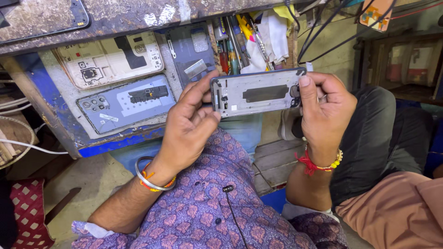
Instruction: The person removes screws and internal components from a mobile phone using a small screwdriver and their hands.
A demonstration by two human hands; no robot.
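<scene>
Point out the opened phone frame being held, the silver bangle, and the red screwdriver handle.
grey opened phone frame point(258, 93), head view, bare inner plate.
silver metal bangle point(140, 176), head view, outer curve.
red plastic screwdriver handle point(223, 61), head view, mid-handle.

Silver-grey phone frame point(258, 92), purple floral shirt point(217, 203), blue-edged workbench point(46, 99), red-and-yellow wrist thread point(320, 165).

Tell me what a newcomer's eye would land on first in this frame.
The opened phone, held level at centre between the left hand and right hand, one at each end. Next, two back covers lying at upper left on the worn blue bench, and tools bunched behind the phone.
</scene>
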